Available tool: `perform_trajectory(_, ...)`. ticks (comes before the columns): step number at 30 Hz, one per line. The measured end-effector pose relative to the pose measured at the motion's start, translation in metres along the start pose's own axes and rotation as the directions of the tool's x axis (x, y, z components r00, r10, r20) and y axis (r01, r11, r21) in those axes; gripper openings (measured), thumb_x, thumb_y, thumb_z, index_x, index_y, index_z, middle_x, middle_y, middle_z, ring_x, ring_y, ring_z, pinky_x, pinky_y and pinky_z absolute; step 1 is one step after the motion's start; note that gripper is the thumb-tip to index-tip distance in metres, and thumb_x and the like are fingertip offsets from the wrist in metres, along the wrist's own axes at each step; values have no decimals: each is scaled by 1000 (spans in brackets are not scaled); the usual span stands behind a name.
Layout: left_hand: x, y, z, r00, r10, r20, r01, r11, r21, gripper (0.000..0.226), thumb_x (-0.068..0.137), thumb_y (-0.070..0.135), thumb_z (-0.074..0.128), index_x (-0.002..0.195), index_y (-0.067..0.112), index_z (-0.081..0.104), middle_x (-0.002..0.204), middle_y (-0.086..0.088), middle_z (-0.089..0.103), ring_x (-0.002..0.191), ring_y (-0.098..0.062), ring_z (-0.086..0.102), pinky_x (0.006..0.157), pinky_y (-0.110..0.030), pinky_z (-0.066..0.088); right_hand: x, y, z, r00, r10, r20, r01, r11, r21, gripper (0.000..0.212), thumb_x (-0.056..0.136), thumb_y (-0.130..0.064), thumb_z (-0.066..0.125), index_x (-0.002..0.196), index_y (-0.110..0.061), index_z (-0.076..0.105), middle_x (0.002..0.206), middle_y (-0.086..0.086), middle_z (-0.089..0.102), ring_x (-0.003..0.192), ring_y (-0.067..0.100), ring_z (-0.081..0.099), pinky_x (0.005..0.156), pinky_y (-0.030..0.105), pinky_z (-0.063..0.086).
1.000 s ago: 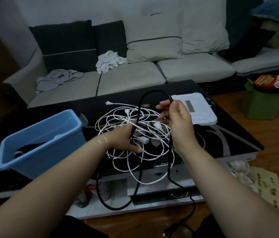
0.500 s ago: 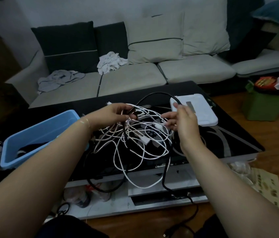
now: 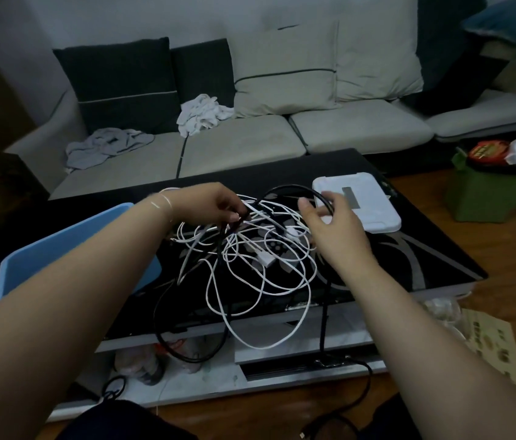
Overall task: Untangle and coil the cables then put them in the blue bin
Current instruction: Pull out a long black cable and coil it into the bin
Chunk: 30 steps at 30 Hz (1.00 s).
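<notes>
White cables [image 3: 250, 265] tangled with a black cable [image 3: 285, 188] hang between both hands above the black table [image 3: 425, 258]. Left hand [image 3: 215, 204] pinches strands at ten o'clock; right hand [image 3: 333, 230], loosely curled, hooks the black loop at two. Blue bin [image 3: 69, 246] lies at nine.

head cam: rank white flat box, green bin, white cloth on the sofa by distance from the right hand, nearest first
1. white flat box: on the table, just beyond the right hand, its near left corner behind the fingers.
2. green bin: on the floor, off to the right of the table.
3. white cloth: back on the sofa seat, far left of the hand.
</notes>
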<state>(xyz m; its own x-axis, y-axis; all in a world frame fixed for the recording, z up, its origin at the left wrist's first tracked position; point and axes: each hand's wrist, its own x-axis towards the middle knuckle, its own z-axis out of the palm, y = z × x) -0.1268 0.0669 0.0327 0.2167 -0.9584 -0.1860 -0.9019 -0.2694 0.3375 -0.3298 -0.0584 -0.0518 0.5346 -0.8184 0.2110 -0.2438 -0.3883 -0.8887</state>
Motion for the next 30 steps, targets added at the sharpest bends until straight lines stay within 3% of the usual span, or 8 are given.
perform_trajectory(3, 9, 8, 10, 1000, 0, -2, 0, 984, 177, 20, 95, 13, 58, 103, 25, 71, 91, 4, 71, 75, -10, 65, 82, -29, 52, -1, 1, -1, 972, -210, -106, 155, 911, -381, 53, 88, -66, 43, 122, -27, 56, 107, -7, 62, 95, 19, 61, 59, 28, 35)
perform_trajectory(8, 21, 9, 11, 994, -22, -110, 27, 999, 42, 28, 99, 10, 50, 108, 25, 72, 99, 6, 73, 78, -5, 65, 78, -23, 51, -3, 5, 8, 981, 0, 191, 88, 887, -453, 35, 98, -51, 37, 103, -27, 62, 87, -1, 66, 78, 21, 56, 57, 29, 36)
perform_trajectory(10, 24, -3, 6, 948, -113, -299, 80, 989, -120, 28, 99, 6, 48, 101, 23, 70, 102, -2, 73, 80, -7, 66, 75, -20, 53, 0, 4, 7, 997, -2, 81, 30, 936, -350, 35, 101, -44, 32, 99, -21, 58, 82, 0, 66, 78, 25, 61, 63, 33, 44)
perform_trajectory(14, 27, -40, -5, 708, -342, -618, 134, 924, -358, 25, 100, 5, 43, 111, 12, 63, 113, -15, 69, 90, -18, 64, 82, -27, 51, 5, -2, 3, 980, 100, -175, -44, 954, 295, 29, 102, -31, 31, 81, -23, 48, 76, -4, 62, 57, 17, 58, 66, 42, 52)
perform_trajectory(19, 19, -59, 8, 844, -467, -264, 490, 871, 27, 54, 97, 42, 51, 144, 18, 39, 138, -16, 51, 123, -32, 52, 103, -37, 40, 2, -2, 1, 978, 44, -202, 31, 935, 353, 27, 100, -33, 40, 81, -25, 57, 68, -10, 51, 64, 7, 48, 64, 27, 39)
perform_trajectory(24, 14, -24, 14, 704, -577, -415, 710, 583, 394, 57, 96, 61, 37, 140, 26, 43, 146, -16, 28, 119, -39, 51, 83, -42, 45, 1, -4, 4, 983, -15, -184, 78, 939, 336, 28, 100, -35, 42, 88, -18, 62, 67, -12, 52, 58, -5, 49, 58, 12, 38)
perform_trajectory(27, 17, 6, 13, 799, -233, -554, 470, 817, 334, 55, 97, 57, 36, 138, 21, 47, 150, -10, 35, 130, -33, 43, 101, -44, 40, -1, -5, 9, 990, -57, -130, 100, 931, 352, 24, 101, -33, 39, 87, -22, 55, 66, -9, 48, 58, 6, 44, 62, 27, 37)
perform_trajectory(30, 24, 44, 20, 917, 22, -399, -3, 999, 48, 53, 93, 49, 54, 139, 25, 46, 133, 1, 58, 119, -17, 56, 100, -31, 43, -7, -7, 13, 984, -138, -110, 168, 925, 341, 22, 102, -31, 37, 85, -23, 49, 66, -6, 48, 59, 9, 44, 62, 30, 37)
